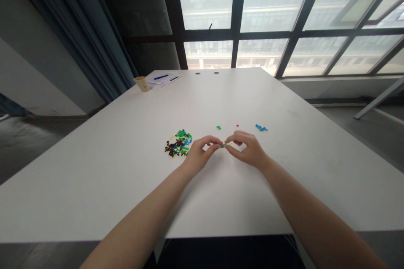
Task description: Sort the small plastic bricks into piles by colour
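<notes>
The left hand (198, 155) and right hand (248, 149) were grasping a tiny green plastic brick (224, 144) between their fingertips (218, 143), held above the white table (126, 168) just beside a heap of mixed small bricks (178, 143).

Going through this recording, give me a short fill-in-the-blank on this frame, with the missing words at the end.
The left hand and right hand pinch a tiny piece between their ____.
The mixed heap of small bricks lies beside the ____ hand.
The small cluster of bricks farthest to the right is ____.
A paper cup sits near the far ____ corner of the table.

Missing words: fingertips; left; blue; left.
</notes>
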Available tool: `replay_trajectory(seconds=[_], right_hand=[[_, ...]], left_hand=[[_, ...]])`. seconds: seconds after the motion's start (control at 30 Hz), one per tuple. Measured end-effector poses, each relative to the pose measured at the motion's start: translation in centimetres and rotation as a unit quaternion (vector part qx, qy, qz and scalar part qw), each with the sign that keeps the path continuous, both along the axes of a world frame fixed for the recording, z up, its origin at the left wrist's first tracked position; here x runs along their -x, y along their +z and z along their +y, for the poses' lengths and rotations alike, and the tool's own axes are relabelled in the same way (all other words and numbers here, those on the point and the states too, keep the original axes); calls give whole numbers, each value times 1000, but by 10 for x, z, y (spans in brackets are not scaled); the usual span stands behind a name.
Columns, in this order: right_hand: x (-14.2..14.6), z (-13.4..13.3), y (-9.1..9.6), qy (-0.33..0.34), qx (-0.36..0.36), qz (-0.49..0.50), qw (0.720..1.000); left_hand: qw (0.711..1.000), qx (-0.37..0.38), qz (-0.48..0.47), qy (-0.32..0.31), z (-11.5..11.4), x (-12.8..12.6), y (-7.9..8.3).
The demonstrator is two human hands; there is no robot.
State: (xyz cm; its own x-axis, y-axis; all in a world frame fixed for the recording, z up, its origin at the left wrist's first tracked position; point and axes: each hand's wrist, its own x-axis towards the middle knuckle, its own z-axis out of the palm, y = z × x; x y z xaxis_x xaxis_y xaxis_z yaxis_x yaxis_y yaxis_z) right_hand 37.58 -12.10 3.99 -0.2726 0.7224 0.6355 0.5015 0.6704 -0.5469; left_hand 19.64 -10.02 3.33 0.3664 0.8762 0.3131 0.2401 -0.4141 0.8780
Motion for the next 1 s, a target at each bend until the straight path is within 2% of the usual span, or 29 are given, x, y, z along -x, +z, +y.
replay_trajectory(seconds=[0.1, 0.2, 0.3, 0.4, 0.5, 0.6, 0.7, 0.83, 1.0], right_hand=[[-1, -2, 3, -6, -12, 18, 1000], [-3, -5, 8, -23, -27, 43, 998], [-5, -6, 11, -33, -33, 62, 997], [-5, -3, 7, -51, -15, 57, 997], [-5, 9, -6, -133, 40, 53, 989], [-6, 28, -23, -214, 126, 18, 969], [-7, 50, -36, -255, 194, -37, 947], [-5, 79, -47, -304, 242, -78, 918], [0, 98, -56, -337, 308, -91, 885]], left_hand=[[1000, 9, -6, 7, 2, 0, -2], [997, 9, 71, 5, 7, 3, -8], [987, -42, 157, 18, 14, 7, -17], [974, -87, 205, 45, 19, 12, -22], [962, -105, 243, 70, 24, 15, -23], [957, -103, 258, 83, 28, 18, -24], [952, -89, 278, 88, 30, 18, -27], [944, -89, 307, 84, 31, 19, -29], [943, -88, 308, 92, 31, 21, -28]])
